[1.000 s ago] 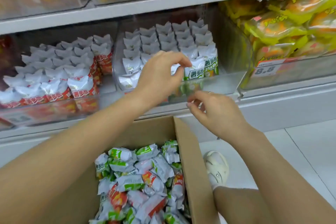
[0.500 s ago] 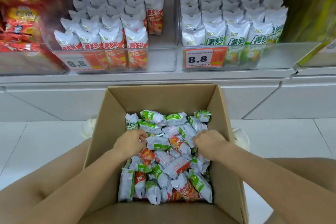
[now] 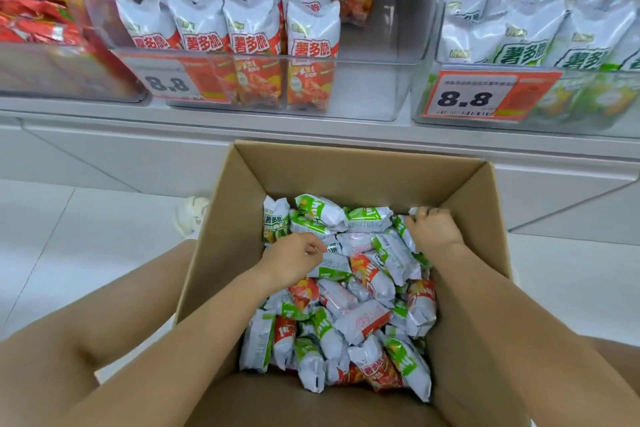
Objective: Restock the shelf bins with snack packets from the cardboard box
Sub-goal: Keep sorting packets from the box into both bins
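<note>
An open cardboard box (image 3: 221, 218) stands on the floor between my knees, holding several small white snack packets (image 3: 363, 319) with green or red print. My left hand (image 3: 294, 258) is down in the box, fingers closed on a green-print packet (image 3: 332, 262) near the middle. My right hand (image 3: 431, 229) is at the far right of the pile, fingers curled around a packet's edge (image 3: 414, 211). Above, a clear shelf bin (image 3: 367, 87) holds upright red-print packets (image 3: 313, 45), and the bin to the right (image 3: 429, 55) holds green-print ones (image 3: 519, 52).
Orange price tags reading 8.8 (image 3: 464, 99) hang on the bin fronts. Red bags (image 3: 31, 0) fill a bin at the far left. White tiled floor (image 3: 86, 236) lies on both sides of the box. A pale shoe (image 3: 190, 215) shows left of the box.
Both hands came down from the green-packet bin into the box. Since half a second ago my right hand has shifted toward the box's far right and both have closed on packets.
</note>
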Motion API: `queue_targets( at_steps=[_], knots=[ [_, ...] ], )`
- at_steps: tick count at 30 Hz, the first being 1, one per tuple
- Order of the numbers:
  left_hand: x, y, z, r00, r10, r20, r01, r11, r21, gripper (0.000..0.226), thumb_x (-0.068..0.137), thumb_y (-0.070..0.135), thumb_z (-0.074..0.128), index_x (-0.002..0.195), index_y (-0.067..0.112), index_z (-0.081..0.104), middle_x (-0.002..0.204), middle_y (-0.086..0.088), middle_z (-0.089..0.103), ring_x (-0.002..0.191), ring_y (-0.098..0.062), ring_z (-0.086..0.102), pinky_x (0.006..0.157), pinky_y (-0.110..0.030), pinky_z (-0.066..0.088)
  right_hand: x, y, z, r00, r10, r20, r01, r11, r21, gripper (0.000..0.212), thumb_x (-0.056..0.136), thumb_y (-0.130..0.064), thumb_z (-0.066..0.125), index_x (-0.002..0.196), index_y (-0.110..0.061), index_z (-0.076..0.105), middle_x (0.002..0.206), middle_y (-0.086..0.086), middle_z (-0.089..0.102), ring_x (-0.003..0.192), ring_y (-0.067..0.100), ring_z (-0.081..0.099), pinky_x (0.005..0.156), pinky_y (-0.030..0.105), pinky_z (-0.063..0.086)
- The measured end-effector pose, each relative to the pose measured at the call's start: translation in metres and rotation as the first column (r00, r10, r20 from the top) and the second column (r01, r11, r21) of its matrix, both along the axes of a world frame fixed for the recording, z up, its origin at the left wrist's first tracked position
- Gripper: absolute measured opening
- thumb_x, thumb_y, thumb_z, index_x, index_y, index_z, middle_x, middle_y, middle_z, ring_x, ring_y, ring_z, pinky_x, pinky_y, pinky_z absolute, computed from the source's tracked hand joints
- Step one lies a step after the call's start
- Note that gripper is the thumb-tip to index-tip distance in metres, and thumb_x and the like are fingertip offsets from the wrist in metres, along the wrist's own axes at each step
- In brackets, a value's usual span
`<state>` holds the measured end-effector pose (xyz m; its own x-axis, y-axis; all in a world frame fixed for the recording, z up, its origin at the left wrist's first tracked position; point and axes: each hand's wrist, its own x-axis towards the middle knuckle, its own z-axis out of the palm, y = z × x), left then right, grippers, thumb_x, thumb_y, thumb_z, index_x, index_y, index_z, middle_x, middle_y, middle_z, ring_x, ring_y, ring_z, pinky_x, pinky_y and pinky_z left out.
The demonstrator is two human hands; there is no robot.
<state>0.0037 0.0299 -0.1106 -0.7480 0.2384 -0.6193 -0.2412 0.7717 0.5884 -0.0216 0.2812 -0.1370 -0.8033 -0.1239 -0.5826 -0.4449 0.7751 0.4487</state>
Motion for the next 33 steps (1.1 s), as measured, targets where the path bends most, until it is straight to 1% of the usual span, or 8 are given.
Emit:
queue_targets(
  at_steps=[5, 11, 15, 19, 23, 27, 30, 33],
  knots=[
    [0.004, 0.017, 0.0, 0.921, 0.353, 0.166, -0.379, 0.911, 0.162, 0.019, 0.097, 0.023, 0.052, 0.111, 0.013, 0.061, 0.115, -0.007, 0.062, 0.095, -0.018, 0.059, 0.084, -0.029, 0.048, 0.01, -0.029, 0.02, 0.993, 0.015, -0.117, -0.046, 0.963, -0.267, 0.037, 0.09, -0.01, 0.05, 0.127, -0.009, 0.044, 0.119, 0.014, 0.054, 0.103, 0.028, 0.057, 0.073, 0.032, 0.042],
    [0.018, 0.039, 0.005, 0.332, 0.458, 0.824, -0.938, 0.257, 0.234, 0.049, 0.092, 0.054, 0.048, 0.108, 0.008, 0.054, 0.108, -0.013, 0.059, 0.092, -0.026, 0.062, 0.079, -0.039, 0.052, 0.056, -0.053, 0.034, 0.869, 0.254, -0.425, -0.481, 0.634, -0.606, 0.071, 0.041, -0.019, 0.085, 0.102, -0.013, 0.05, 0.092, 0.006, 0.065, 0.072, 0.022, 0.062, 0.055, 0.029, 0.048],
    [0.028, 0.041, 0.012, 0.479, 0.468, 0.743, -0.872, 0.353, 0.341, 0.024, 0.092, 0.033, 0.059, 0.105, 0.013, 0.062, 0.08, -0.001, 0.07, 0.063, -0.011, 0.066, 0.056, -0.023, 0.053, 0.069, -0.048, 0.042, 0.807, 0.338, -0.484, -0.591, 0.452, -0.668, 0.059, 0.062, -0.033, 0.08, 0.11, -0.017, 0.05, 0.109, 0.004, 0.064, 0.086, 0.021, 0.063, 0.067, 0.03, 0.054],
    [0.026, 0.03, 0.013, 0.562, 0.49, 0.666, -0.827, 0.332, 0.454, 0.061, 0.083, 0.027, 0.071, 0.135, 0.005, 0.048, 0.11, -0.004, 0.067, 0.094, -0.015, 0.064, 0.076, -0.029, 0.053, 0.08, -0.058, 0.057, 0.976, -0.21, -0.052, 0.02, 0.328, -0.945, 0.061, 0.081, -0.065, 0.052, 0.127, -0.026, 0.047, 0.127, -0.011, 0.052, 0.109, 0.01, 0.054, 0.084, 0.028, 0.048],
    [0.023, 0.028, 0.017, 0.692, 0.448, 0.566, -0.722, 0.427, 0.544, 0.045, 0.076, 0.028, 0.074, 0.118, 0.015, 0.061, 0.117, 0.0, 0.067, 0.12, -0.022, 0.053, 0.108, -0.04, 0.035, 0.069, -0.073, 0.068, 0.568, -0.368, 0.736, 0.632, -0.379, -0.676, 0.058, 0.084, -0.035, 0.069, 0.135, -0.027, 0.041, 0.129, -0.003, 0.054, 0.11, 0.01, 0.054, 0.083, 0.017, 0.046],
    [0.01, 0.032, 0.023, 0.773, 0.405, 0.488, -0.634, 0.531, 0.563, 0.029, 0.086, 0.032, 0.064, 0.111, 0.015, 0.062, 0.118, -0.001, 0.065, 0.113, -0.021, 0.056, 0.101, -0.038, 0.038, 0.059, -0.065, 0.055, 0.424, -0.244, 0.872, 0.736, -0.467, -0.489, 0.048, 0.082, -0.029, 0.072, 0.126, -0.016, 0.057, 0.107, -0.001, 0.069, 0.094, 0.008, 0.065, 0.08, 0.017, 0.05],
    [-0.014, 0.033, 0.011, 0.871, 0.462, 0.166, -0.49, 0.805, 0.333, 0.035, 0.096, 0.026, 0.053, 0.128, 0.013, 0.053, 0.132, -0.007, 0.054, 0.114, -0.021, 0.052, 0.093, -0.035, 0.04, 0.051, -0.05, 0.037, 0.345, -0.366, 0.864, 0.724, -0.482, -0.493, 0.084, 0.079, -0.04, 0.074, 0.147, -0.014, 0.032, 0.142, 0.003, 0.045, 0.127, 0.02, 0.047, 0.101, 0.032, 0.04],
    [-0.033, 0.028, -0.013, 0.953, -0.157, -0.26, 0.066, 0.943, -0.326, 0.053, 0.093, 0.02, 0.052, 0.142, 0.01, 0.035, 0.144, -0.011, 0.042, 0.129, -0.029, 0.04, 0.102, -0.037, 0.037, 0.048, -0.033, 0.018, 0.286, -0.385, 0.878, 0.726, -0.511, -0.461, 0.097, 0.076, -0.04, 0.076, 0.151, -0.014, 0.02, 0.15, 0.004, 0.034, 0.134, 0.023, 0.039, 0.108, 0.038, 0.035]
  ],
)
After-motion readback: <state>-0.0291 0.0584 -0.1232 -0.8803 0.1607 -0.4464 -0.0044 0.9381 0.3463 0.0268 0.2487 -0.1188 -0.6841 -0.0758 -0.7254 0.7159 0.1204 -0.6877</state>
